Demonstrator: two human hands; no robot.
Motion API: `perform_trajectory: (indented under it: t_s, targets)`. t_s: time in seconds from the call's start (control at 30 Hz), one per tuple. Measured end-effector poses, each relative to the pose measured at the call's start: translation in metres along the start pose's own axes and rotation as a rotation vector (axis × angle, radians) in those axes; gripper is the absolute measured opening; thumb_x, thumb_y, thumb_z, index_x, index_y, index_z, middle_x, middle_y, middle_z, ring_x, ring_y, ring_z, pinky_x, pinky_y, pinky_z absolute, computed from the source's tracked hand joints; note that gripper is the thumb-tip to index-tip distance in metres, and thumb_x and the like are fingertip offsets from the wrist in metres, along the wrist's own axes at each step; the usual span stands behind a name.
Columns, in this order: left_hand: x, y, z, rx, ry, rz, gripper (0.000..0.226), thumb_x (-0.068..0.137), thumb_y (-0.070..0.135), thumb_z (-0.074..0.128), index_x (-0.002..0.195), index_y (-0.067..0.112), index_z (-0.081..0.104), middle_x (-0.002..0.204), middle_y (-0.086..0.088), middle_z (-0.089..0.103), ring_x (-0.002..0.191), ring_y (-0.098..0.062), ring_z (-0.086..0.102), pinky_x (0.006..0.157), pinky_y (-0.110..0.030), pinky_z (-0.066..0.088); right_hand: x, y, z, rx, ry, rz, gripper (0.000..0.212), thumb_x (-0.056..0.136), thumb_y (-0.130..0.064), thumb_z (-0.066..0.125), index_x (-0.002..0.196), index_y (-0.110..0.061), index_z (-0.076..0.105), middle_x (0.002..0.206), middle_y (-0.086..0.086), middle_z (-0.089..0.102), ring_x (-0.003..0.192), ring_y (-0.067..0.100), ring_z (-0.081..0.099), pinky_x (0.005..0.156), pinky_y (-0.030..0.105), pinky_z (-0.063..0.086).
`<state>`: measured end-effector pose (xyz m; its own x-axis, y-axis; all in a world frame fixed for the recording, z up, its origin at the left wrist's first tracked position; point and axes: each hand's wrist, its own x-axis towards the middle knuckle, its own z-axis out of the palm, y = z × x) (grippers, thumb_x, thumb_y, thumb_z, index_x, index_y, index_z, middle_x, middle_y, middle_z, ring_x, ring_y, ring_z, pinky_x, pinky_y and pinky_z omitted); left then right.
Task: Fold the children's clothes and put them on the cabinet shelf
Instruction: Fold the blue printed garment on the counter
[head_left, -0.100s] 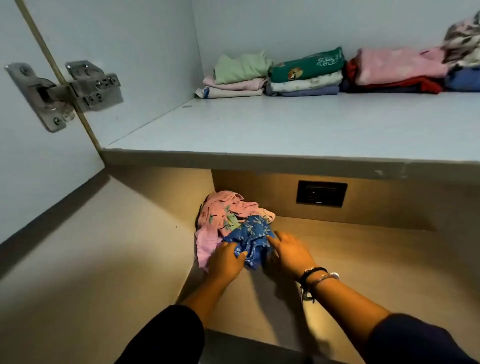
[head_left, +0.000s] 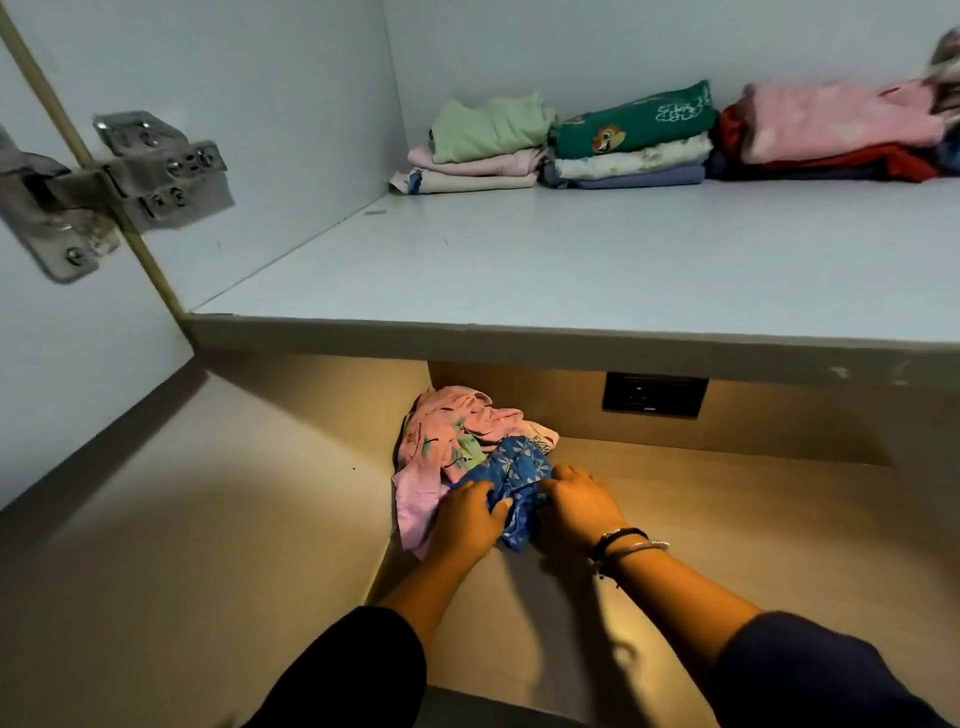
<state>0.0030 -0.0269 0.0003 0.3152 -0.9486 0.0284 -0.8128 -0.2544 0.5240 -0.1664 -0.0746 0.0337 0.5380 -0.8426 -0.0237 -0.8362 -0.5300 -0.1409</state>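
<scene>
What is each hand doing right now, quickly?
Left hand: closed on the blue patterned garment in the crumpled pile.
Right hand: also gripping the blue patterned garment, fingers curled into it.

1. Cool, even light fills the upper shelf (head_left: 571, 270).
2. Warm, dim light covers the lower counter (head_left: 727, 519); forearm shadows fall toward the near edge.
3. The hinge (head_left: 119, 192) at left is blurred; straight edges bow.
</scene>
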Motion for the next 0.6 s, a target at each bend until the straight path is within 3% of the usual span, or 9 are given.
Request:
perform_trajectory:
  t_s: [0.13, 0.23, 0.37, 0.43, 0.53, 0.6]
  targets:
    - [0.03, 0.017, 0.001, 0.082, 0.015, 0.1, 0.042, 0.09, 0.033, 0.053, 0.129, 0.019, 0.056, 0.131, -0.006, 0.062, 0.118, -0.028, 0.059, 0.096, -0.039, 0.05, 0.017, -0.008, 0.02, 0.018, -0.037, 0.021, 0.046, 0.082, -0.037, 0.06, 0.125, -0.023, 0.052, 0.121, 0.009, 0.056, 0.112, 0.032, 0.052, 0.089, 0.04, 0.043]
    - [0.044, 0.031, 0.001, 0.228, -0.13, 0.105, 0.046, 0.086, 0.031, 0.055, 0.131, 0.02, 0.055, 0.134, -0.007, 0.058, 0.12, -0.031, 0.057, 0.099, -0.043, 0.049, 0.024, -0.011, 0.031, 0.039, -0.028, 0.02, 0.042, 0.081, -0.032, 0.06, 0.121, -0.023, 0.056, 0.122, 0.007, 0.055, 0.113, 0.032, 0.051, 0.09, 0.041, 0.042]
    - [0.05, 0.043, 0.006, 0.394, -0.215, 0.059, 0.027, 0.087, 0.022, 0.06, 0.112, 0.015, 0.065, 0.112, -0.011, 0.068, 0.104, -0.032, 0.063, 0.088, -0.041, 0.053, 0.025, 0.002, 0.038, 0.102, 0.026, 0.02, 0.027, 0.083, -0.03, 0.057, 0.11, -0.026, 0.062, 0.111, 0.003, 0.061, 0.102, 0.026, 0.056, 0.085, 0.037, 0.044]
    - [0.048, 0.046, 0.009, 0.262, -0.145, -0.014, 0.015, 0.089, 0.02, 0.059, 0.1, 0.012, 0.067, 0.099, -0.01, 0.07, 0.094, -0.029, 0.065, 0.08, -0.037, 0.055, 0.019, 0.017, 0.034, 0.214, 0.111, 0.044, 0.02, 0.084, -0.033, 0.056, 0.1, -0.025, 0.063, 0.101, 0.0, 0.062, 0.092, 0.022, 0.057, 0.077, 0.032, 0.044]
    - [0.044, 0.052, -0.001, -0.205, 0.012, -0.242, 0.015, 0.084, 0.02, 0.064, 0.072, 0.011, 0.061, 0.069, -0.002, 0.066, 0.069, -0.022, 0.064, 0.057, -0.028, 0.048, 0.0, 0.051, 0.018, 0.323, 0.244, 0.031, 0.01, 0.083, -0.031, 0.054, 0.082, -0.022, 0.057, 0.086, -0.002, 0.056, 0.079, 0.02, 0.052, 0.064, 0.029, 0.036]
    - [0.038, 0.06, -0.015, -0.452, 0.116, -0.36, 0.013, 0.081, 0.021, 0.063, 0.076, 0.009, 0.063, 0.067, -0.004, 0.067, 0.061, -0.023, 0.066, 0.05, -0.029, 0.051, -0.019, 0.079, 0.001, 0.348, 0.293, -0.037, 0.009, 0.084, -0.028, 0.052, 0.084, -0.019, 0.057, 0.086, 0.0, 0.057, 0.08, 0.023, 0.054, 0.065, 0.034, 0.042]
